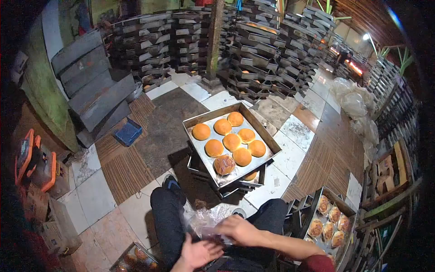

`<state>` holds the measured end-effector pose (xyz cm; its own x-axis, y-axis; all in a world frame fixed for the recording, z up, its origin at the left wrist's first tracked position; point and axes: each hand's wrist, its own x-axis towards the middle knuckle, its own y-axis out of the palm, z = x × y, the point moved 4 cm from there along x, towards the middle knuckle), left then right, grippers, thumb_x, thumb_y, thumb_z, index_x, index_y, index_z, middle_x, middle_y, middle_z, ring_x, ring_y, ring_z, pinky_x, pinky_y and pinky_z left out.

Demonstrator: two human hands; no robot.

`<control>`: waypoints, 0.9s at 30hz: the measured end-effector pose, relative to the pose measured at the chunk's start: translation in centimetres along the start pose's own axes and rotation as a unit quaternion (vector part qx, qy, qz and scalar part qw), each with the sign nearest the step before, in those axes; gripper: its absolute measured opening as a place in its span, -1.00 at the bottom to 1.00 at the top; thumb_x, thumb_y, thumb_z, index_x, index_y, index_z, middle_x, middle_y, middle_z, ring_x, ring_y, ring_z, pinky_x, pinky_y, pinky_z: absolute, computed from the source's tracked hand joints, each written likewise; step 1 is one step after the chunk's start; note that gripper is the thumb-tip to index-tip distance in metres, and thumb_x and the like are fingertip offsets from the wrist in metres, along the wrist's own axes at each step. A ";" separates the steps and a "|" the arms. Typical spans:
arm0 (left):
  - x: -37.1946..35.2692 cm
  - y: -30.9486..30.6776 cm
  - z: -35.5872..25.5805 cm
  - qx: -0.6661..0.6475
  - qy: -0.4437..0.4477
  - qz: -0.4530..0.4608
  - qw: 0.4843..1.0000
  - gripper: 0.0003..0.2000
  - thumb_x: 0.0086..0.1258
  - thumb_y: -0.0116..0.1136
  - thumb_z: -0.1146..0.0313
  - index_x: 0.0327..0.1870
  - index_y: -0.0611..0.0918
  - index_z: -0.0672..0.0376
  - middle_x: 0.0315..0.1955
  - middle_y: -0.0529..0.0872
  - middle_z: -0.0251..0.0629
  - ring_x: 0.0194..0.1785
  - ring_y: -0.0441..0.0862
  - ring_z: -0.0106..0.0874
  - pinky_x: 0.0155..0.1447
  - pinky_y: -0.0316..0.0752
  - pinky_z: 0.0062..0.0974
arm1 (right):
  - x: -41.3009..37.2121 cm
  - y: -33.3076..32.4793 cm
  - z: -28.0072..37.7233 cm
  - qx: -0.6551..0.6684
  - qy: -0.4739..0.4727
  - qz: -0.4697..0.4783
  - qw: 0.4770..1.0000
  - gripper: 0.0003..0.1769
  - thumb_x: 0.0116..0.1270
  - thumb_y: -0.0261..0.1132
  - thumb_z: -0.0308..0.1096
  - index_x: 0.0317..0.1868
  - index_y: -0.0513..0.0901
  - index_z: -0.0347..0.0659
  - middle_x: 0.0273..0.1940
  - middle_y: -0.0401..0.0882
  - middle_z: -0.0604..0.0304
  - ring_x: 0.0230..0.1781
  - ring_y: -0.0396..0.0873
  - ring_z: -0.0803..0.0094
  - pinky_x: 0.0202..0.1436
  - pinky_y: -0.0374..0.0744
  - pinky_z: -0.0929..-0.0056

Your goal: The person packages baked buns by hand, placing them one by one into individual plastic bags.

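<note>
My left hand (pixel 199 253) is low in the middle of the view, palm up and fingers spread, holding nothing. Just to its right and above it, my right hand (pixel 241 230) bends its fingers down onto a thin clear plastic bag, slightly blurred. More clear plastic bags (pixel 203 219) lie crumpled over my lap, partly behind my hands. In front of my knees, a metal tray (pixel 202 162) holds several round golden buns (pixel 232 142). The nearest bun (pixel 224 165) is in a printed clear wrapper.
More trays are stacked crosswise under the front one. At right, another tray (pixel 343 202) holds wrapped buns (pixel 327 230); a third tray (pixel 118 263) sits at lower left. Tall tray stacks (pixel 258 50) line the back around a post (pixel 215 41). A blue basket (pixel 128 132) lies on the floor.
</note>
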<state>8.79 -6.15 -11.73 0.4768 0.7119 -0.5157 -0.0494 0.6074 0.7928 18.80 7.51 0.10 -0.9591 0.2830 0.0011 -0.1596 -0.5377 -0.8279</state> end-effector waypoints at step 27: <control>-1.4 12.1 -8.0 0.561 0.390 -0.055 0.728 -0.80 0.32 0.09 0.42 -0.10 0.60 0.30 -0.30 0.69 -0.26 -0.18 0.57 -0.61 -0.07 0.44 -0.66 | 3.4 -2.4 -6.9 0.505 0.166 -0.197 0.824 -0.48 0.17 0.28 0.05 -0.17 0.43 -0.26 0.02 0.41 -0.02 0.10 0.39 0.18 0.15 0.33 0.25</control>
<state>0.44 2.99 -4.01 -0.2411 0.9300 -0.2773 0.9086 0.3167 0.2722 17.51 15.29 -1.75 -0.6960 0.7054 -0.1344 -0.7174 -0.6911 0.0881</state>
